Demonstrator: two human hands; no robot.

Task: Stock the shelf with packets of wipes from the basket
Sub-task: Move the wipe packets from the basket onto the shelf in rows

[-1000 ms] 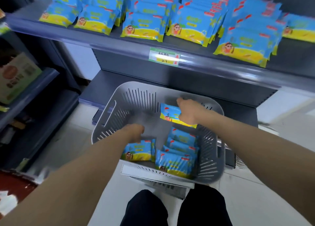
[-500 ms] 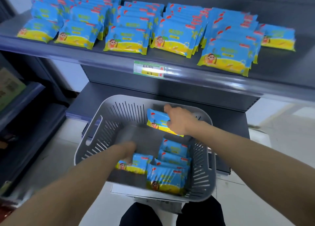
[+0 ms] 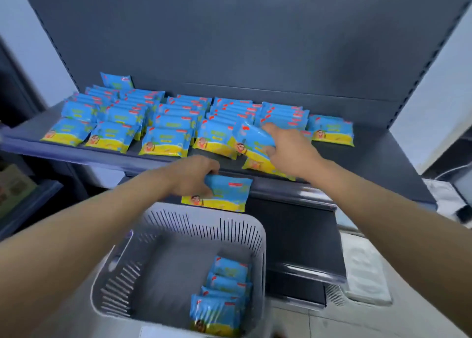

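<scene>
A dark grey back panel fills the upper centre behind the shelf. Perforated uprights bound it on both sides. Pale walls show at upper left and upper right. A second dark rack occupies the left edge. Pale floor lies at lower right. Lighting is even and diffuse.
</scene>
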